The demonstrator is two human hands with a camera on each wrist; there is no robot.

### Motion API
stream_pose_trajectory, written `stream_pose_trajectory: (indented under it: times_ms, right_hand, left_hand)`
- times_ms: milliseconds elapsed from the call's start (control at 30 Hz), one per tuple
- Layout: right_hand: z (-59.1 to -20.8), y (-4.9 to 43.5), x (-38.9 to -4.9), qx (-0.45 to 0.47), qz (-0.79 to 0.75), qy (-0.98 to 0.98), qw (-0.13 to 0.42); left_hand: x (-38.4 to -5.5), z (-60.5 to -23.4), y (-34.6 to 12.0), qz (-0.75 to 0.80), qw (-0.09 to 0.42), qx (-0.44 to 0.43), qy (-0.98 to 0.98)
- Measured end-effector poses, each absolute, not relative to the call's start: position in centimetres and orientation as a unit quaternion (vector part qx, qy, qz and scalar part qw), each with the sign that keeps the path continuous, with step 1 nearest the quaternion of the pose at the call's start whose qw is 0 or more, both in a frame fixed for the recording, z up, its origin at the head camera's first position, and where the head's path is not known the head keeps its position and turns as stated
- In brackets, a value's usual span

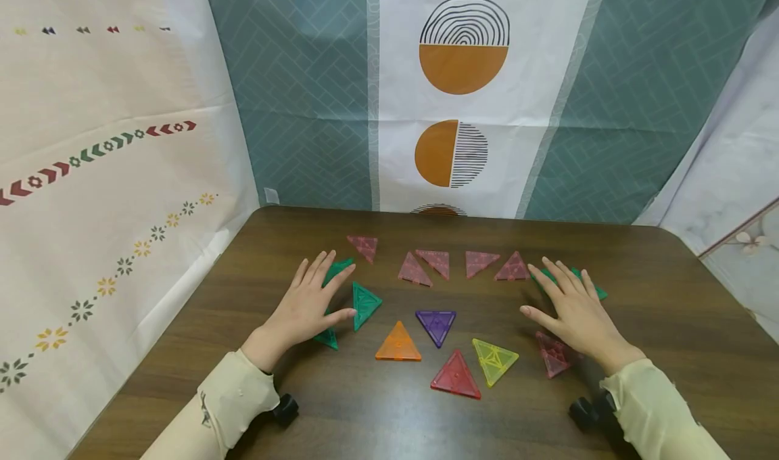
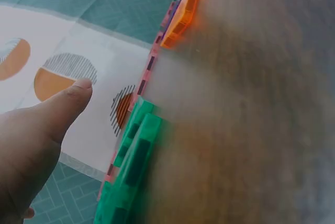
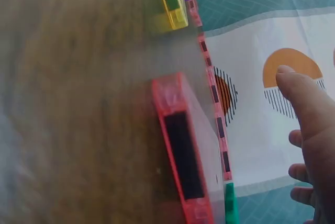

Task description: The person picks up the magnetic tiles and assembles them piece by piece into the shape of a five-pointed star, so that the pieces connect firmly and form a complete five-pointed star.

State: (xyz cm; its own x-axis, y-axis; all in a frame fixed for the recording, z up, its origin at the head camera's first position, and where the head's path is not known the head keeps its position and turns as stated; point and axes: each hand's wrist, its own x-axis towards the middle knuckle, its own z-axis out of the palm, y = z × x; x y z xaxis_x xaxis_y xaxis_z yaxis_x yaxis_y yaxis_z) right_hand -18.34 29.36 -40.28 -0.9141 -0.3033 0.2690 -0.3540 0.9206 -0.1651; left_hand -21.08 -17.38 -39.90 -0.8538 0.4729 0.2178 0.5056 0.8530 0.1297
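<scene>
My left hand (image 1: 309,306) is spread palm down over the left of the table, holding nothing. It partly covers green triangular tiles, one (image 1: 338,269) behind the fingers and one (image 1: 328,339) below the thumb. Another green triangle (image 1: 365,304) lies just past the thumb tip. On the right, my right hand (image 1: 575,314) is likewise spread and holds nothing. Its fingers overlap a green tile (image 1: 596,289), and a pink triangle (image 1: 550,355) lies partly under its wrist side. Between the hands lie orange (image 1: 398,346), purple (image 1: 435,325), red (image 1: 456,377) and yellow (image 1: 494,360) triangles.
Several pink translucent triangles (image 1: 415,270) lie in a loose row toward the back of the brown wooden table (image 1: 341,419). Patterned cloth (image 1: 304,108) hangs behind the table's far edge. A pale printed cloth (image 1: 109,243) hangs along the left side.
</scene>
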Motion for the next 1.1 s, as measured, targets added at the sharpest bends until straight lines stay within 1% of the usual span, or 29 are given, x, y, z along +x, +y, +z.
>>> stream_pose_trajectory:
  times_ms: [167,367,533,800,1000,1100]
  right_hand:
    - [-39.7,29.0,-18.6,0.169,0.114,-0.972,0.120]
    - [-39.1,28.3,-18.6,0.181,0.134,-0.965,0.136]
    - [-38.3,27.4,-18.5,0.189,0.165,-0.958,0.140]
    - [-37.2,25.3,-17.9,0.208,0.205,-0.945,0.146]
    - [-36.9,23.3,-17.6,0.225,0.219,-0.935,0.162]
    - [-36.9,22.3,-17.5,0.234,0.220,-0.933,0.160]
  left_hand:
    - [-21.1,-39.3,-16.9,-0.091,0.110,-0.265,-0.953]
    - [-20.8,-38.5,-15.9,-0.107,0.145,-0.291,-0.940]
    - [-20.3,-38.0,-15.0,-0.125,0.155,-0.311,-0.929]
    - [-19.6,-37.8,-12.7,-0.153,0.157,-0.341,-0.914]
    - [-18.9,-37.8,-10.7,-0.155,0.171,-0.370,-0.900]
    - [-18.6,-37.8,-10.0,-0.159,0.176,-0.371,-0.898]
